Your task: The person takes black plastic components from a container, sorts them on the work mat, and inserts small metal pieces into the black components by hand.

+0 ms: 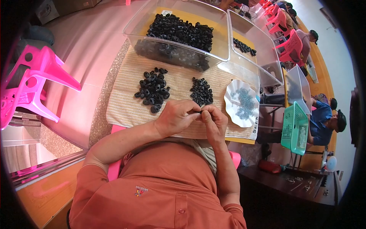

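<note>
My left hand and my right hand meet at the fingertips over the near side of a striped towel. Pinched between them is a small black part, mostly hidden by the fingers. Beyond my left hand lies a loose pile of rounded black plastic parts. A second pile, of smaller black parts, sits just past the fingertips. To the right of my right hand is a white scalloped plate holding many tiny bluish pieces.
A clear plastic bin with many black parts stands at the towel's far side, beside another clear bin. At right are a green basket and a seated person. A pink stool stands at left.
</note>
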Demonstrator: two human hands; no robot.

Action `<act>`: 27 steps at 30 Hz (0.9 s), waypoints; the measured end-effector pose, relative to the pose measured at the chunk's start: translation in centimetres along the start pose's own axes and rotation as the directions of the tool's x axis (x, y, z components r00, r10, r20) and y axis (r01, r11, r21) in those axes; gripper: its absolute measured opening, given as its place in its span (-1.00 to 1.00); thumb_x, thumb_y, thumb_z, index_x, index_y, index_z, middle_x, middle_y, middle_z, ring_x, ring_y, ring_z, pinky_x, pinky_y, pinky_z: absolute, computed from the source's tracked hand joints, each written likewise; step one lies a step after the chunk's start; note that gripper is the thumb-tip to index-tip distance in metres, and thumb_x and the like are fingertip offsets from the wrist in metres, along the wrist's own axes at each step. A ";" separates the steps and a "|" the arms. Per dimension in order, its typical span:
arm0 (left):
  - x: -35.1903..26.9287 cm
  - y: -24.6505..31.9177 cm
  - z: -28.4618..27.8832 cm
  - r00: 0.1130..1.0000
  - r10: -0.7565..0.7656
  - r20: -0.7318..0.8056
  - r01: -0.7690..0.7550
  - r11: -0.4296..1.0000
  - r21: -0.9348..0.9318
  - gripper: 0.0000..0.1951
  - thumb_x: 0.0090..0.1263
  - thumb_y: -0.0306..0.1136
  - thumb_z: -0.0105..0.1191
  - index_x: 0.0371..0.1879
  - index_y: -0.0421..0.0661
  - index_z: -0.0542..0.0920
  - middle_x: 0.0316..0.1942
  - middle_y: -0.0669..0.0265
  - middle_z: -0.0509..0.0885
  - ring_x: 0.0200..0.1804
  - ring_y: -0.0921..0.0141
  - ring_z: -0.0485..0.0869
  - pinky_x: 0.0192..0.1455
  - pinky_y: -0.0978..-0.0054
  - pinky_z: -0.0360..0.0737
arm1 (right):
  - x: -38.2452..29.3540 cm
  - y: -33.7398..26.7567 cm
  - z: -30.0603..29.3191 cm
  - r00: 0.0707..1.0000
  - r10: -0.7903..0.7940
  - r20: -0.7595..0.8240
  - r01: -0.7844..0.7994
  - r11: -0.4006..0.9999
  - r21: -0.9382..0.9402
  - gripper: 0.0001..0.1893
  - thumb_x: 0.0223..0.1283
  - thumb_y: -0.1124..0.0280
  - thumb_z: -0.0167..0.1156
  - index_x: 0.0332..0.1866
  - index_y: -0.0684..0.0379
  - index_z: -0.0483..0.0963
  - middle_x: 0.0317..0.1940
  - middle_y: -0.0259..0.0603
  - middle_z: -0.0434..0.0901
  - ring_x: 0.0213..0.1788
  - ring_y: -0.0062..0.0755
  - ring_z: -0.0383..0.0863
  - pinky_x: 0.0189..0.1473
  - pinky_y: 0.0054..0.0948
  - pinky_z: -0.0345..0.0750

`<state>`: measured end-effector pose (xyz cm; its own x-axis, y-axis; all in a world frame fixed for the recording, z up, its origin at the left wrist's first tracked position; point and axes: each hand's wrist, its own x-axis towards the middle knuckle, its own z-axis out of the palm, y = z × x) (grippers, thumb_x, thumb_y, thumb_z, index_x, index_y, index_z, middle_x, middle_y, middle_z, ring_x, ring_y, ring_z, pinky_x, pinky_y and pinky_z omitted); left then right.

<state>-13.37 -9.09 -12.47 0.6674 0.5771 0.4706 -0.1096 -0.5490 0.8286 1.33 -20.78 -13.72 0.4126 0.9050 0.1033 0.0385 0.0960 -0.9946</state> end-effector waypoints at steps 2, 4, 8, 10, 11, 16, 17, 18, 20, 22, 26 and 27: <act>-0.1 -0.1 0.0 1.000 -0.004 -0.001 0.004 1.000 -0.004 -0.85 0.23 -0.51 0.37 -0.25 -0.18 0.72 -0.34 0.14 0.77 -0.30 0.26 0.81 -0.28 0.41 0.68 | 0.0 0.0 0.0 1.000 0.025 0.003 -0.025 0.999 0.026 -0.88 0.47 0.46 0.20 -0.12 0.32 0.56 -0.26 -0.38 0.58 -0.21 -0.67 0.57 -0.10 -0.65 0.51; -0.1 -0.1 0.1 1.000 -0.006 0.000 0.006 1.000 -0.010 -0.85 0.23 -0.51 0.37 -0.25 -0.18 0.72 -0.34 0.14 0.77 -0.30 0.26 0.81 -0.28 0.41 0.68 | 0.0 0.0 -0.1 0.992 0.126 0.010 -0.126 0.982 0.143 -0.90 0.47 0.44 0.21 -0.12 0.26 0.58 -0.24 -0.44 0.61 -0.19 -0.70 0.55 -0.10 -0.66 0.50; -0.1 -0.3 0.1 1.000 -0.014 0.006 0.015 1.000 -0.015 -0.85 0.23 -0.51 0.37 -0.24 -0.18 0.72 -0.33 0.13 0.77 -0.29 0.26 0.81 -0.28 0.41 0.68 | 0.0 0.6 -0.2 0.976 0.218 0.004 -0.212 0.943 0.258 -0.89 0.47 0.39 0.24 -0.10 0.21 0.58 -0.23 -0.47 0.63 -0.19 -0.73 0.55 -0.10 -0.67 0.49; -0.1 -0.4 0.1 1.000 -0.014 0.010 0.014 1.000 -0.009 -0.84 0.22 -0.52 0.37 -0.24 -0.18 0.72 -0.33 0.13 0.77 -0.29 0.26 0.81 -0.27 0.41 0.68 | 0.1 0.9 -0.3 0.983 0.172 0.069 -0.185 0.933 0.308 -0.86 0.53 0.35 0.14 -0.04 0.20 0.53 -0.14 -0.35 0.64 -0.14 -0.58 0.67 -0.11 -0.53 0.66; 0.0 -0.4 0.2 1.000 0.025 -0.009 -0.024 1.000 0.016 -0.84 0.21 -0.50 0.36 -0.27 -0.17 0.69 -0.36 0.14 0.75 -0.32 0.21 0.78 -0.31 0.36 0.66 | 0.0 1.0 -0.4 0.983 0.171 0.069 -0.184 0.933 0.308 -0.86 0.53 0.35 0.14 -0.04 0.20 0.53 -0.14 -0.35 0.64 -0.14 -0.58 0.67 -0.11 -0.53 0.66; 0.2 -0.6 -0.2 0.991 0.130 -0.020 -0.127 0.986 0.110 -0.84 0.17 -0.49 0.34 -0.31 -0.14 0.63 -0.41 0.17 0.69 -0.35 0.14 0.71 -0.34 0.25 0.61 | 0.0 -0.4 0.6 0.938 0.309 0.157 -0.345 0.786 0.513 -0.87 0.55 0.30 0.11 0.00 0.10 0.47 -0.10 -0.26 0.68 -0.14 -0.47 0.72 -0.15 -0.44 0.71; 0.2 -0.7 -0.3 0.991 0.135 0.005 -0.135 0.983 0.124 -0.83 0.17 -0.52 0.34 -0.29 -0.12 0.65 -0.39 0.17 0.70 -0.32 0.16 0.73 -0.31 0.28 0.63 | 0.0 -0.4 0.6 0.938 0.309 0.157 -0.345 0.786 0.513 -0.87 0.55 0.30 0.11 0.00 0.10 0.47 -0.10 -0.26 0.68 -0.14 -0.47 0.72 -0.15 -0.44 0.71; 0.2 -0.8 -0.3 0.989 0.142 0.032 -0.145 0.980 0.137 -0.81 0.16 -0.56 0.34 -0.26 -0.11 0.68 -0.37 0.17 0.72 -0.30 0.17 0.74 -0.27 0.30 0.64 | 0.0 -0.4 0.4 0.938 0.300 0.176 -0.347 0.779 0.523 -0.87 0.54 0.30 0.13 0.00 0.10 0.49 -0.13 -0.32 0.66 -0.13 -0.51 0.70 -0.10 -0.46 0.68; 0.2 -0.6 -0.4 0.989 0.143 0.035 -0.146 0.980 0.133 -0.81 0.16 -0.54 0.34 -0.25 -0.11 0.67 -0.37 0.18 0.71 -0.28 0.17 0.74 -0.25 0.30 0.64 | 0.0 -0.2 0.4 0.937 0.289 0.195 -0.349 0.771 0.532 -0.87 0.52 0.31 0.16 -0.01 0.11 0.51 -0.16 -0.38 0.64 -0.12 -0.54 0.68 -0.06 -0.49 0.66; 0.4 -0.5 -0.4 0.989 0.144 0.040 -0.148 0.981 0.128 -0.81 0.16 -0.53 0.35 -0.25 -0.11 0.67 -0.37 0.19 0.71 -0.27 0.18 0.73 -0.22 0.29 0.64 | -0.1 0.1 0.7 0.948 0.293 0.127 -0.314 0.782 0.538 -0.85 0.53 0.29 0.16 0.00 0.12 0.51 -0.16 -0.38 0.64 -0.16 -0.58 0.66 -0.08 -0.54 0.65; 0.5 -0.6 -0.4 0.983 0.182 0.040 -0.186 0.967 0.177 -0.79 0.18 -0.49 0.35 -0.22 -0.17 0.66 -0.30 0.14 0.71 -0.19 0.12 0.72 -0.14 0.23 0.63 | -0.1 -0.2 1.4 0.960 0.271 0.066 -0.263 0.803 0.536 -0.83 0.53 0.28 0.16 -0.02 0.15 0.52 -0.17 -0.40 0.64 -0.21 -0.66 0.62 -0.16 -0.62 0.60; 0.5 -0.6 -0.4 0.979 0.200 0.027 -0.202 0.962 0.183 -0.78 0.19 -0.48 0.34 -0.20 -0.19 0.65 -0.27 0.13 0.71 -0.16 0.10 0.71 -0.11 0.21 0.63 | -0.1 -0.1 1.3 0.964 0.261 0.053 -0.250 0.818 0.518 -0.83 0.54 0.28 0.15 -0.03 0.16 0.52 -0.19 -0.40 0.65 -0.23 -0.68 0.61 -0.20 -0.64 0.56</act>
<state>-13.23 -8.20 -12.62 0.6517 0.4391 0.6185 -0.1049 -0.7554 0.6468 0.08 -20.34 -13.59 0.3595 0.9194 -0.1597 -0.5428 0.0668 -0.8372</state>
